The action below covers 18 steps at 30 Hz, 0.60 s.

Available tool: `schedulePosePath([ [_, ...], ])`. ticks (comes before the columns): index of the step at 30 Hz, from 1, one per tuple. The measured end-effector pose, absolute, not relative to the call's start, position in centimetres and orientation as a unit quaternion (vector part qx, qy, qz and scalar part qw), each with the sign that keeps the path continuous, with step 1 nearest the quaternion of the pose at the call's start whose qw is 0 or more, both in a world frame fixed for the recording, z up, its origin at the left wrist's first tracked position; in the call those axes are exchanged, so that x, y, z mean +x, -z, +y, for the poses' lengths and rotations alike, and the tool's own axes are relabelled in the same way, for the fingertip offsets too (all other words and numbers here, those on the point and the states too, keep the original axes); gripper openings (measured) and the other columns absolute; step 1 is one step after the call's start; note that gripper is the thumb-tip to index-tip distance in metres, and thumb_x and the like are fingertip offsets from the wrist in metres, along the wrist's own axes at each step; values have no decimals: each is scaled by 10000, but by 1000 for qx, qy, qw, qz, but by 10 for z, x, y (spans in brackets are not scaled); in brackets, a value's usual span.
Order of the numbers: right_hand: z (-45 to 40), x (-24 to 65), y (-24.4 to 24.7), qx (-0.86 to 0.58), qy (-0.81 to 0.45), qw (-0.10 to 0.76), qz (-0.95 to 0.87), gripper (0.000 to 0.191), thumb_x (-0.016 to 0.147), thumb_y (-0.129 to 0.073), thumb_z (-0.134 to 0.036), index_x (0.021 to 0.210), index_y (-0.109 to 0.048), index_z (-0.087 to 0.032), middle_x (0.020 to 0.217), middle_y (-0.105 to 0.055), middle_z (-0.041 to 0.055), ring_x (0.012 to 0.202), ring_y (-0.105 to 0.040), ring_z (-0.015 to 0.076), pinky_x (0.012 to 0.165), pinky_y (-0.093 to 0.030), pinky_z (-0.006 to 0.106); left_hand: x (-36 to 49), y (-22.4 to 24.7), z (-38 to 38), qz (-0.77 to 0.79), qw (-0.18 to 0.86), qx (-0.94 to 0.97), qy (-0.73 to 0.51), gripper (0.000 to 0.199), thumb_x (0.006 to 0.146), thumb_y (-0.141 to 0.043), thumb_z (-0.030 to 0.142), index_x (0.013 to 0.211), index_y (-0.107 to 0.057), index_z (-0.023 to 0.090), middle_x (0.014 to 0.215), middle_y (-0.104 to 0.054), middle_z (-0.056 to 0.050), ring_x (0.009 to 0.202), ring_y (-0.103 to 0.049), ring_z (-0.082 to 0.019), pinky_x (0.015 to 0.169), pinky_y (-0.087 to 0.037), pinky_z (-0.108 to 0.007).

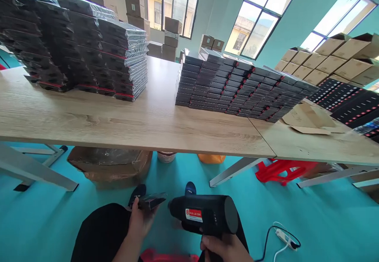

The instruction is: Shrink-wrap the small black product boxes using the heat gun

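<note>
My left hand (pixel 141 219) grips a small flat black box (pixel 152 201) with a shiny, film-like surface, held low above my lap. In my right hand (pixel 222 246) is a black heat gun (pixel 204 214) with a red and white label, its fingers wrapped round the handle. The gun's nozzle points left at the box, with a small gap between them. Both hands are below the front edge of the wooden table (pixel 148 124).
Film-wrapped dark boxes (pixel 89 53) are stacked on the table's left, thinner black boxes (pixel 233 84) right of centre. Flattened cardboard (pixel 310 120) lies further right. Below are a large carton (pixel 118 167), a red stool (pixel 284 171) and a power strip (pixel 286 238) with cords.
</note>
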State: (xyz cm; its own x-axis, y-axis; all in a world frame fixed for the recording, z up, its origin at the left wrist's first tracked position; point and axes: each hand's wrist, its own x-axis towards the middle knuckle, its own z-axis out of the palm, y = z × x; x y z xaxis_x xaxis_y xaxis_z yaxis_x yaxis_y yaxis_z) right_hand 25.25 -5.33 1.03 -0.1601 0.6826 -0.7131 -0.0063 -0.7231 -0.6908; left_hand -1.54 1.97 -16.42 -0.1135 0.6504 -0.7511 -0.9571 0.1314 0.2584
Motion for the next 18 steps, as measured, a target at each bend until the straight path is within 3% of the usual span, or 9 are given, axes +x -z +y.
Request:
schedulePosePath([
  [4,-55,246,-9,-578,-716,286,-268,669,620,-802,-610,1033,-655,-105,617,-649,34,605,-600,201,594,-449,328,-10,160,22,420,620,-174,-640,154,908,-509,296,929,-629,202,807,-724,-69,757,-721,-277,683,-604,-476],
  [7,-50,240,-13,-582,-703,329,-243,737,596,-833,-595,1102,-612,-106,708,-676,44,599,-592,181,533,-437,304,-8,157,20,426,621,-166,-636,125,903,-526,296,905,-616,209,771,-713,-43,709,-714,-250,658,-607,-452],
  [13,-41,251,-18,-559,-701,344,-279,639,629,-826,-571,1035,-644,-113,738,-676,41,564,-594,160,486,-436,280,-11,150,15,432,632,-146,-626,111,898,-525,281,911,-604,204,835,-742,-65,761,-734,-261,674,-608,-446],
  [18,-45,265,-24,-547,-713,346,-269,577,657,-820,-541,1012,-665,-114,766,-685,44,576,-600,155,479,-435,265,-14,143,15,420,665,-127,-605,202,747,-562,148,917,-670,157,796,-747,-92,775,-729,-300,693,-586,-455],
])
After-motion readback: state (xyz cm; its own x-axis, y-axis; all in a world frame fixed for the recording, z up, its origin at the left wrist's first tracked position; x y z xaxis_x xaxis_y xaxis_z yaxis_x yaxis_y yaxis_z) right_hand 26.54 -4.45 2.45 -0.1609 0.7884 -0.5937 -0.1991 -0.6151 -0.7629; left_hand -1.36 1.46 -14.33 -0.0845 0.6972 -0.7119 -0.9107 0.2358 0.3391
